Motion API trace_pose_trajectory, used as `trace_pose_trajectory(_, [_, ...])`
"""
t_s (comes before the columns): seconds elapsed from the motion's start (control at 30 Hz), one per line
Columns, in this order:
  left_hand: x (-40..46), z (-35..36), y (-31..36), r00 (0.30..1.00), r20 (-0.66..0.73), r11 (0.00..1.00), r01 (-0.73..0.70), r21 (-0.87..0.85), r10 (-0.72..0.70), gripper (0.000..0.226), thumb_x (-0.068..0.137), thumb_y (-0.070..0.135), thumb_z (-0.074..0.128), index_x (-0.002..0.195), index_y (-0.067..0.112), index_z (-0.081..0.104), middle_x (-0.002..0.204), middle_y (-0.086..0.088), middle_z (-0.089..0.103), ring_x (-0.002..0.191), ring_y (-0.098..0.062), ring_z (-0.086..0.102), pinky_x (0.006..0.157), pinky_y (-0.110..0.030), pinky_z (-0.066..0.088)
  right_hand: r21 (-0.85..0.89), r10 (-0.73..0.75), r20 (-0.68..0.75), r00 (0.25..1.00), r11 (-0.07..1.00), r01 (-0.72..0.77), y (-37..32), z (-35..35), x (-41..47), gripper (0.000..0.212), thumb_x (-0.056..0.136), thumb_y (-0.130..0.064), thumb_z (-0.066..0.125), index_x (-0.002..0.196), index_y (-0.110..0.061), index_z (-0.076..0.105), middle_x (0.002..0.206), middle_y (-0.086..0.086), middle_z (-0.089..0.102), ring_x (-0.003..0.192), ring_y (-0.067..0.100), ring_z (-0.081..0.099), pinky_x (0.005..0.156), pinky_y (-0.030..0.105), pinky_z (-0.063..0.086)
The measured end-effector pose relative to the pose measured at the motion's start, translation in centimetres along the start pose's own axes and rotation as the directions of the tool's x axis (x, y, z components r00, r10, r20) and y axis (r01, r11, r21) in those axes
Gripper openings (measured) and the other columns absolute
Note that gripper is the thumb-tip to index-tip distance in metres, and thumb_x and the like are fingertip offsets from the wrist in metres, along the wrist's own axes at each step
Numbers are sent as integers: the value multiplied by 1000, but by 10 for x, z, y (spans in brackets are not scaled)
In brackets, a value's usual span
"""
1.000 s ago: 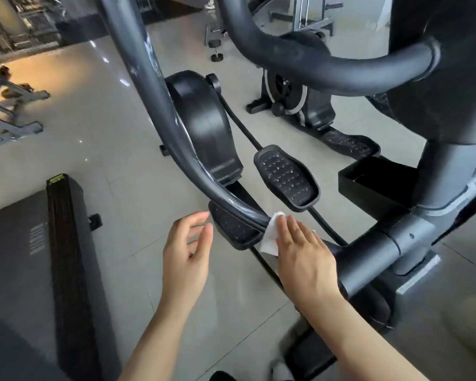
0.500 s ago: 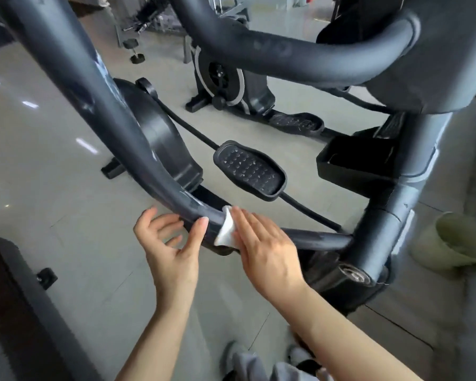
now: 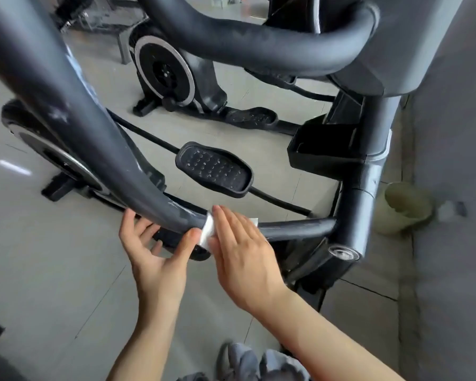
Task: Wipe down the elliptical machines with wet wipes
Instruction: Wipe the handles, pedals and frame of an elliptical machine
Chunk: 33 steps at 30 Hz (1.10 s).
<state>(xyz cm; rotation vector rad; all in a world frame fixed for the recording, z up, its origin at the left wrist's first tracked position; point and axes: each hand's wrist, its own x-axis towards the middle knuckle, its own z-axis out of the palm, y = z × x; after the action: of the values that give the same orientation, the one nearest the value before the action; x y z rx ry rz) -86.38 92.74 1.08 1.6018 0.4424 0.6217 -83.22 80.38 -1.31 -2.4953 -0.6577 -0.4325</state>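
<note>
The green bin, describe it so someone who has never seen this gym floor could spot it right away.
Find the nearest elliptical's thick dark upright post on the right side of the view. Just right of its base, on the floor against the grey wall, sits the green bin, tipped toward the machine. It is the only pale olive, round, open-topped thing among black and grey equipment.

The wipe (image 3: 208, 229) lies on the bar (image 3: 99, 149), under the right hand (image 3: 245, 251); the pedal (image 3: 215, 170) lies behind it.
</note>
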Motion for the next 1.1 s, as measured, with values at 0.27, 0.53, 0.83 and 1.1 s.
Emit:
trace_pose_trajectory(0.27, [2, 0, -6, 996, 31, 993, 80, -83, -78, 86, 82, -5, 71, 150, 22, 25, 131, 14, 51, 128, -5, 49, 111, -36, 38, -373, 71, 84, 994, 927, -34, 84, -48, -23, 25, 90, -18, 43, 101, -6, 62, 93, 8, 63, 86, 30, 63, 84, 40, 54])
trace_pose_trajectory(0.53, [-2, 4, -7, 996, 2, 990, 89, -105, -90, 80, 85, -2, 70, 149, 21, 28, 127, 16, 53, 128, -7, 50, 113, -45, 38, -266, 50, 47, 998, 963, -36, 65, -40, -9, 35, 95, -31, 38, 93, -6, 63, 85, 9, 65, 77, 31, 63, 77, 40, 52])
trace_pose_trajectory(0.83, [-8, 8, 2, 988, -83, 984, 117, -131, -128, 80, 82, 6, 75, 148, 25, 32, 132, 1, 52, 127, -10, 51, 107, -31, 42, -151, -156, 63, 986, 975, 164, 53, -20, -2, 45, 97, -34, 41, 126, -4, 60, 120, 12, 66, 107, 30, 65, 102, 39, 41])
trace_pose_trajectory(1.1, [-21, 11, 15, 987, -139, 994, 74, -86, -85, 60, 87, 10, 71, 139, 19, 43, 125, 8, 56, 121, -2, 53, 102, -23, 44, -322, -123, 47, 991, 937, 132, 78, -27, -20, 39, 80, -12, 66, 115, 4, 60, 102, 15, 63, 96, 34, 64, 82, 39, 55])
